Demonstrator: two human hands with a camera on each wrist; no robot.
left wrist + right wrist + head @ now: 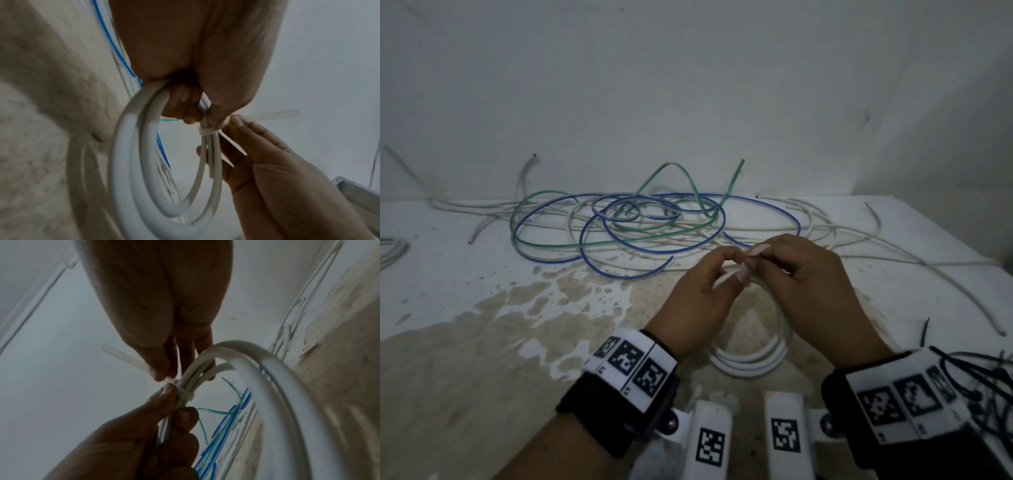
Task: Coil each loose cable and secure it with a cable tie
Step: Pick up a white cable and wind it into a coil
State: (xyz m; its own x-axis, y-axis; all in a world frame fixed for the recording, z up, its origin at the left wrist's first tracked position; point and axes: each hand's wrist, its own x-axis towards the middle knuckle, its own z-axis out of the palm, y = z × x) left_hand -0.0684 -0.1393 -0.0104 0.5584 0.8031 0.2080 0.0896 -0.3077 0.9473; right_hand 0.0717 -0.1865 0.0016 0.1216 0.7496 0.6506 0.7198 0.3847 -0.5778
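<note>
A white cable coil (760, 358) hangs from both hands over the table, near its front. A white cable tie (207, 130) is looped tightly round the coil's strands. My left hand (724, 274) grips the bundled strands just beside the tie (185, 393), thumb and fingers curled round them. My right hand (755, 262) pinches the tie's free tail (123, 356) between thumb and fingers, close to the tie's head. The tail (275, 115) sticks out straight past the fingers. In the head view the hands hide the top of the coil.
Loose blue cable (654, 240), green cable (681, 178) and several white cables (859, 236) lie tangled at the back of the stained table (482, 342), against the wall. A bunch of black cable ties (983, 380) lies at the right edge. Another white coil (392, 251) shows at the left edge.
</note>
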